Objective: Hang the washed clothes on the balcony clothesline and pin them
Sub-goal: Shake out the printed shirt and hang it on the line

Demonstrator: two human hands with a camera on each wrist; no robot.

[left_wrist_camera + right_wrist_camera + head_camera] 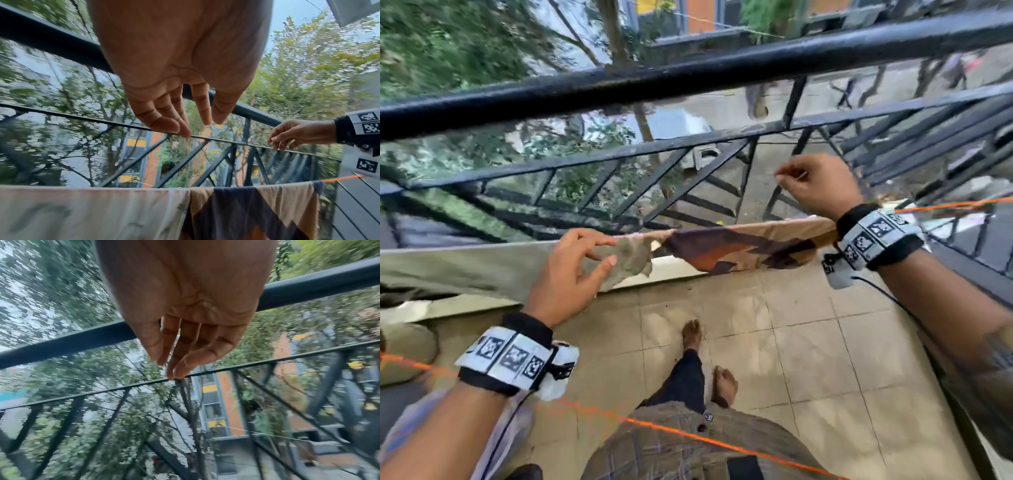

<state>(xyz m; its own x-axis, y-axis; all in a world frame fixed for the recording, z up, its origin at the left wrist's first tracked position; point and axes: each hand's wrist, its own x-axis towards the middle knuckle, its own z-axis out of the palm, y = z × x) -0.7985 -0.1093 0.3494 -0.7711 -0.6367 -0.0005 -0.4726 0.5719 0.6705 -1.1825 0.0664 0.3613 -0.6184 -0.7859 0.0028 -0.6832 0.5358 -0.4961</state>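
Two cloths, a pale cloth [465, 263] on the left and a brown patterned cloth [750, 246] on the right, hang along the orange clothesline [945, 205] running left to right, just below the left hand [571, 270], spread and empty, and the right hand [818, 185], loosely curled, empty.

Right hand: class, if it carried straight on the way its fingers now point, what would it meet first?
Probably the thin bar of the black railing. In the right wrist view the right hand points at it, fingertips close above; whether they already touch is unclear.
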